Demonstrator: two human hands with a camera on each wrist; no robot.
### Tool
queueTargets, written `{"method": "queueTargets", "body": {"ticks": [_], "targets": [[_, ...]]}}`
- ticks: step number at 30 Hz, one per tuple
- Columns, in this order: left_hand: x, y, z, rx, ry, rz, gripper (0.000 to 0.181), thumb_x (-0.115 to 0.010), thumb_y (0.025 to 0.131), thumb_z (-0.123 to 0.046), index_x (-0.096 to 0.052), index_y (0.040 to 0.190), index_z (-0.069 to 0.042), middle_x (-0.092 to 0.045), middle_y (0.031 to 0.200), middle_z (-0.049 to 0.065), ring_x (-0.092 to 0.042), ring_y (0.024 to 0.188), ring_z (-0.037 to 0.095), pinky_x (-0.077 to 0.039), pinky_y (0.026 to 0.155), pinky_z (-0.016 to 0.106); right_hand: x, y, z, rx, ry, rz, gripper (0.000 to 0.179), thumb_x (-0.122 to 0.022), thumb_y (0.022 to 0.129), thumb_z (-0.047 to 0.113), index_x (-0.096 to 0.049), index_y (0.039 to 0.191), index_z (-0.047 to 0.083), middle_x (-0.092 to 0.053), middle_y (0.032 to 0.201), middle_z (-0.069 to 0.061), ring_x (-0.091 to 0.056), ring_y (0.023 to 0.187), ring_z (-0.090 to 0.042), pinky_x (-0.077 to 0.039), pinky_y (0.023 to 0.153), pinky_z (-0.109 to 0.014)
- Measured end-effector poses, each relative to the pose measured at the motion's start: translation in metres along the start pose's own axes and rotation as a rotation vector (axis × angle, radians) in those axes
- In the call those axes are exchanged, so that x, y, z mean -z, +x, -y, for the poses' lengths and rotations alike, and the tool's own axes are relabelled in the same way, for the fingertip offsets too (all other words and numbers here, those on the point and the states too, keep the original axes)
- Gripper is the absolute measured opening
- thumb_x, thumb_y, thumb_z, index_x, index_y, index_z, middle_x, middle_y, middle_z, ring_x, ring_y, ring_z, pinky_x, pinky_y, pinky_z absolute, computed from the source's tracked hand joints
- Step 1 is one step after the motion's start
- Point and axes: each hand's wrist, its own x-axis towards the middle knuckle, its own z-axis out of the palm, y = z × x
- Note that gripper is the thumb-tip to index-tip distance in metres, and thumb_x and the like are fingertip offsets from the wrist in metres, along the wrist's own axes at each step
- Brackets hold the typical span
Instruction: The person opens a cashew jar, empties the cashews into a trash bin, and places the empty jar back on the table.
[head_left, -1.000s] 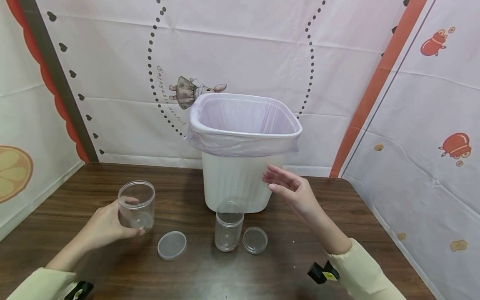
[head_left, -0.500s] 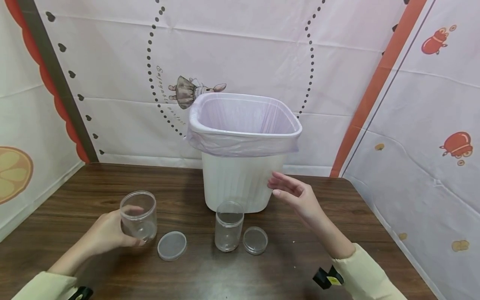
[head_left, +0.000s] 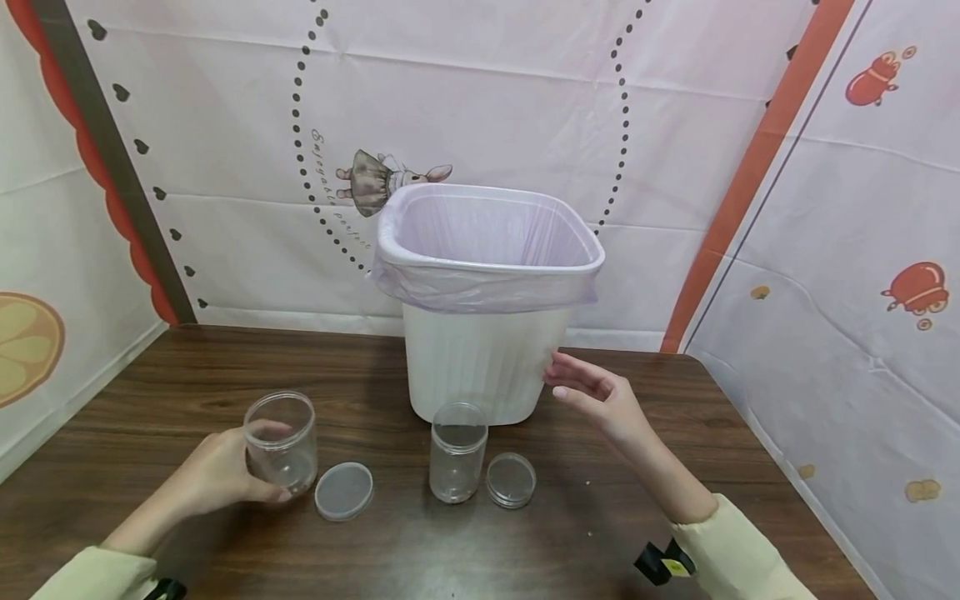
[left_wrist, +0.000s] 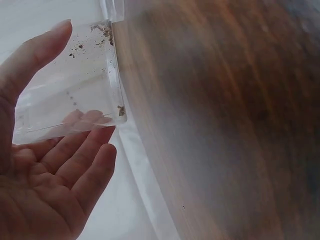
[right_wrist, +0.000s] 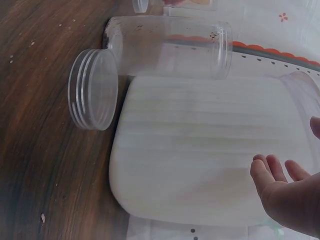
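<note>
The left hand (head_left: 217, 477) wraps its fingers round a clear round plastic jar (head_left: 281, 442) on the wood-grain desk (head_left: 165, 392); the right hand (head_left: 600, 396) hovers, fingers loose, beside the ribbed white bin (head_left: 472, 367).

A dark wood-grain table (head_left: 480, 550) is enclosed on three sides by pale fabric walls (head_left: 525, 125), creased in a grid of fold lines. The back wall is printed with a dotted oval, small hearts and a cartoon rabbit (head_left: 393, 179) — an orange stripe (head_left: 738, 196) marks the right corner. Even, soft light is cast throughout — red cartoon figures (head_left: 913, 287) are scattered over the right wall.
</note>
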Motion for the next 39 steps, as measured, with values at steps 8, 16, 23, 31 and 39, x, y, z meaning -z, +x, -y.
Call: {"method": "queueTargets", "body": {"ticks": [8, 16, 23, 31, 39], "targets": [[-0.002, 0.0, 0.0, 0.018, -0.019, 0.065, 0.085, -0.085, 0.045, -0.048, -0.057, 0.116, -0.01, -0.063, 0.079, -0.003, -0.052, 0.072, 0.015, -0.042, 0.061, 0.032, 0.006, -0.002, -0.005, -0.007, -0.011, -0.003, 0.053, -0.057, 0.087, 0.002, -0.035, 0.133, -0.014, -0.066, 0.106, 0.006, -0.061, 0.102, -0.008, -0.048, 0.085, -0.02], [-0.005, -0.001, 0.002, 0.023, -0.019, 0.086, 0.086, -0.085, 0.045, -0.048, -0.056, 0.116, -0.009, -0.065, 0.09, 0.004, -0.055, 0.08, 0.018, -0.043, 0.064, 0.034, 0.01, -0.003, -0.01, -0.005, -0.01, -0.008, 0.043, -0.057, 0.087, 0.002, -0.045, 0.128, -0.007, -0.066, 0.104, 0.01, -0.061, 0.101, -0.008, -0.048, 0.085, -0.021], [-0.004, -0.002, 0.004, 0.019, -0.04, 0.101, 0.086, -0.085, 0.047, -0.046, -0.054, 0.117, -0.006, -0.064, 0.097, 0.01, -0.057, 0.084, 0.023, -0.045, 0.064, 0.037, 0.015, -0.005, -0.013, -0.027, -0.005, -0.013, 0.037, -0.057, 0.088, 0.004, -0.05, 0.125, 0.003, -0.065, 0.104, 0.011, -0.061, 0.103, -0.01, -0.048, 0.085, -0.021], [-0.008, -0.002, 0.009, 0.002, -0.026, 0.121, 0.082, -0.086, 0.046, -0.045, -0.056, 0.112, -0.005, -0.065, 0.091, 0.006, -0.058, 0.084, 0.023, -0.045, 0.065, 0.037, 0.019, -0.006, -0.018, -0.034, 0.043, -0.008, 0.033, -0.057, 0.088, 0.002, -0.054, 0.119, 0.013, -0.065, 0.105, 0.01, -0.061, 0.101, -0.008, -0.048, 0.086, -0.023], [-0.002, -0.001, 0.016, 0.003, -0.004, 0.15, 0.083, -0.087, 0.044, -0.037, -0.054, 0.114, -0.006, -0.065, 0.099, 0.013, -0.059, 0.092, 0.035, -0.048, 0.07, 0.047, 0.024, -0.007, -0.019, -0.059, 0.031, -0.024, 0.032, -0.058, 0.088, 0.005, -0.054, 0.118, 0.015, -0.065, 0.104, 0.011, -0.061, 0.102, -0.009, -0.048, 0.085, -0.021]]}}
